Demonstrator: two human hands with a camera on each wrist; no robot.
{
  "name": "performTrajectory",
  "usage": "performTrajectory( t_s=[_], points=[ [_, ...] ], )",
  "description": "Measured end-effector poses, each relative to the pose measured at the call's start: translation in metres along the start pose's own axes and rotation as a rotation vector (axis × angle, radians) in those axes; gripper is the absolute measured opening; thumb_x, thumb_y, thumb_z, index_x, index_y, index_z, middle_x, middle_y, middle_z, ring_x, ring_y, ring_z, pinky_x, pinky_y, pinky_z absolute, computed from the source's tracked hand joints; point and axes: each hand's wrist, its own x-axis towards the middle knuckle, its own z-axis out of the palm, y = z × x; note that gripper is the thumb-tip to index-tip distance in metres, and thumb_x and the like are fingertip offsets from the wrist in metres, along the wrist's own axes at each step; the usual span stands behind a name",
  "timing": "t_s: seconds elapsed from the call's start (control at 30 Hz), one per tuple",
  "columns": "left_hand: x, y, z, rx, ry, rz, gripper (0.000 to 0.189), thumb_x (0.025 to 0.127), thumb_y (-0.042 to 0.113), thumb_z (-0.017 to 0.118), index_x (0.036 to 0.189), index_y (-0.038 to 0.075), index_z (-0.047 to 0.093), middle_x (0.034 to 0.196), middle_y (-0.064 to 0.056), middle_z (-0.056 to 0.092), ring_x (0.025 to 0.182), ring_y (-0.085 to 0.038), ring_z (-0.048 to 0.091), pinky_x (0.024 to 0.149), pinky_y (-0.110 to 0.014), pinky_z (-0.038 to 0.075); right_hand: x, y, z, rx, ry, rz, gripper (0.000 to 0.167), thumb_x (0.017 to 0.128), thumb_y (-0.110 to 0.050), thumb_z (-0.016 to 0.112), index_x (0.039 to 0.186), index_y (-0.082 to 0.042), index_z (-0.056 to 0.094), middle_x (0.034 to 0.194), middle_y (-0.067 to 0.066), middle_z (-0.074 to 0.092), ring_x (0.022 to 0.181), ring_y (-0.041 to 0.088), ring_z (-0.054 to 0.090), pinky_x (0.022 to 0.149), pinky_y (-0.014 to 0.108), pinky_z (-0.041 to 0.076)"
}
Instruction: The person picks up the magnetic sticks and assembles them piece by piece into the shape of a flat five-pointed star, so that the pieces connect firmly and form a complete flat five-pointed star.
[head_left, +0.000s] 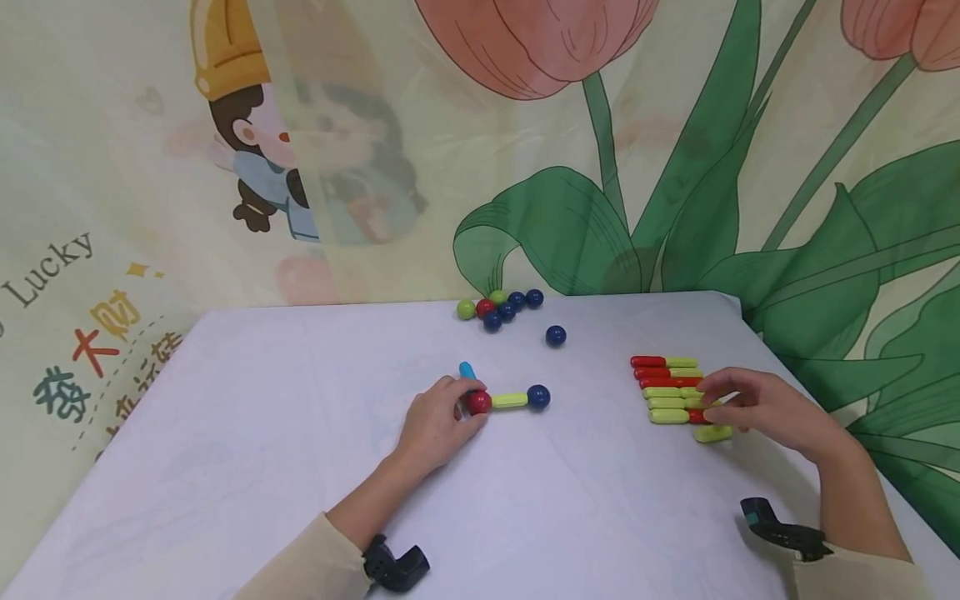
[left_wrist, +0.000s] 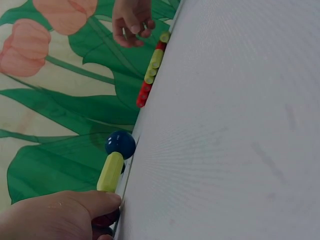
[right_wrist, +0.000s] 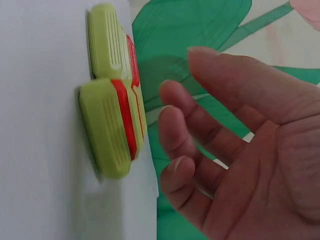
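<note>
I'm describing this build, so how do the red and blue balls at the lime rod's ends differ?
The red ball is pinched by the left hand; no hand touches the blue ball. In the head view, the red ball is partly hidden; the blue ball shows whole. Both look round.

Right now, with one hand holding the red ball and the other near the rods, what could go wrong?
The right hand, gripping nothing, could nudge several rods at once, since they lie close together.
If the left hand shifts the red ball, the green rod extending from it and the blue ball at its end might come apart.
The lone blue ball could roll if bumped.
</note>
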Motion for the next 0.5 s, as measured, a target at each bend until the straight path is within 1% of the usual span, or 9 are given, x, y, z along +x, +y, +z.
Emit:
performTrajectory(
  t_s=[0.1, 0.23, 0.4, 0.5],
  points=[
    [-0.0001, -0.0002, -0.0001, 0.001, 0.002, 0.0, 0.041, 0.087, 0.024, 0.084, 0.125, 0.02, 0.071, 0.098, 0.0, 0.064, 0.076, -0.011, 0.052, 0.069, -0.028, 0.043, -0.0027, 0.0069, -0.0031, -0.005, -0.049, 0.023, 0.039, 0.093, -0.021, 0.073, 0.127, -0.004, 0.064, 0.119, 0.013, 0.067, 0.09, 0.013, 0.06, 0.067, 0.031, 0.054],
    [-0.0002, -0.0002, -0.0003, 0.002, 0.004, 0.0, 0.04, 0.087, 0.024, 0.083, 0.125, 0.019, 0.071, 0.099, 0.0, 0.064, 0.076, -0.011, 0.052, 0.07, -0.028, 0.043, -0.0042, 0.0108, -0.0063, -0.049, -0.103, 0.067, 0.036, 0.09, -0.018, 0.075, 0.122, -0.003, 0.066, 0.112, 0.01, 0.066, 0.092, 0.019, 0.057, 0.067, 0.033, 0.053],
    [-0.0002, -0.0001, -0.0002, 0.0, 0.008, 0.002, 0.04, 0.087, 0.024, 0.083, 0.125, 0.019, 0.071, 0.098, 0.0, 0.064, 0.076, -0.011, 0.052, 0.07, -0.028, 0.042, -0.0039, 0.0117, -0.0061, -0.12, -0.118, 0.088, 0.032, 0.088, -0.016, 0.078, 0.115, -0.003, 0.068, 0.101, 0.006, 0.064, 0.094, 0.023, 0.053, 0.065, 0.033, 0.05],
    [-0.0002, -0.0003, 0.0003, 0.001, 0.007, 0.003, 0.04, 0.087, 0.024, 0.083, 0.125, 0.019, 0.071, 0.098, 0.0, 0.064, 0.076, -0.011, 0.052, 0.07, -0.028, 0.042, -0.0036, 0.0113, -0.0034, -0.131, -0.125, 0.09, 0.03, 0.087, -0.015, 0.078, 0.113, -0.004, 0.068, 0.098, 0.005, 0.063, 0.093, 0.022, 0.052, 0.065, 0.033, 0.049]
  ],
)
